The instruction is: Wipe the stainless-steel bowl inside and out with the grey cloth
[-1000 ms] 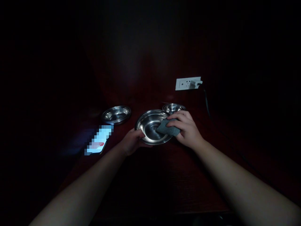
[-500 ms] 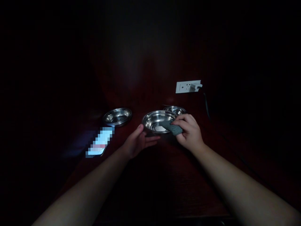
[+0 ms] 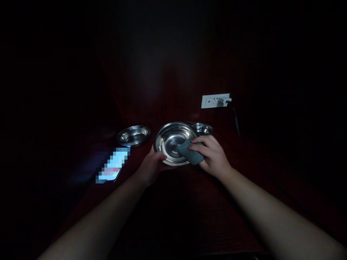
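A shiny steel bowl [image 3: 173,144] is tilted toward me at the middle of the head view. My left hand [image 3: 153,164] grips its left and lower rim, thumb on the inside edge, with the other fingers hidden beneath. Between the fingers of my right hand [image 3: 213,155] is a grey-green scouring pad [image 3: 192,153], pressed against the bowl's inner right side. Just behind the bowl, to the right, a second steel bowl [image 3: 203,129] is partly covered by it.
On the dark red table [image 3: 206,216] to the left are stacked steel bowls [image 3: 135,135], with a lit phone [image 3: 114,164] in front of them. A white wall socket [image 3: 215,100] holds a plug, and its cable [image 3: 236,121] hangs down at the right.
My left hand has closed on the bowl's rim, and the bowl has tipped up toward me and shifted left. The scouring pad has moved slightly left and down with my right hand.
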A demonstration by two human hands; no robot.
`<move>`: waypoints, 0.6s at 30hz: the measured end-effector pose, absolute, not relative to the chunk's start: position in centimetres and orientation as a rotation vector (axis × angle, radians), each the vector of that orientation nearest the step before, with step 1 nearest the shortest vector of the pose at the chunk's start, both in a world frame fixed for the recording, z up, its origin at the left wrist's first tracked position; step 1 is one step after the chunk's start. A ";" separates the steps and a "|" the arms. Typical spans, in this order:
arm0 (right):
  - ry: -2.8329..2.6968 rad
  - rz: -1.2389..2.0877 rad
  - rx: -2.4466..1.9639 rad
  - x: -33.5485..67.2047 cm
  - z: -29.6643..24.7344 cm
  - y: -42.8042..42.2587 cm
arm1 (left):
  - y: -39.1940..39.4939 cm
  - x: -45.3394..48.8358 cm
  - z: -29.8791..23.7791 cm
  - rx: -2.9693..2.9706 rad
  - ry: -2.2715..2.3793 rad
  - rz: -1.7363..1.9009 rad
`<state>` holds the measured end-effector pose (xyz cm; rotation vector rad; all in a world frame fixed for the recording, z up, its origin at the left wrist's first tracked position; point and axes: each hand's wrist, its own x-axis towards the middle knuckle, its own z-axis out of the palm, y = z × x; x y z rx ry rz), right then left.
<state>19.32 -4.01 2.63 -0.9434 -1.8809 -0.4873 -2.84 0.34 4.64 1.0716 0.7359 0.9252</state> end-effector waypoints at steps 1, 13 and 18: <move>-1.875 -0.490 -0.945 19.5 2.7 -4.0 | 0.6 -3.1 4.6 1.088 0.737 0.893; -1.845 -0.393 -0.926 19.3 2.7 -3.9 | 0.6 -2.9 3.7 1.051 0.627 0.887; -1.907 -0.325 -0.917 18.6 2.8 -4.3 | -0.6 -1.9 3.7 1.002 0.633 1.001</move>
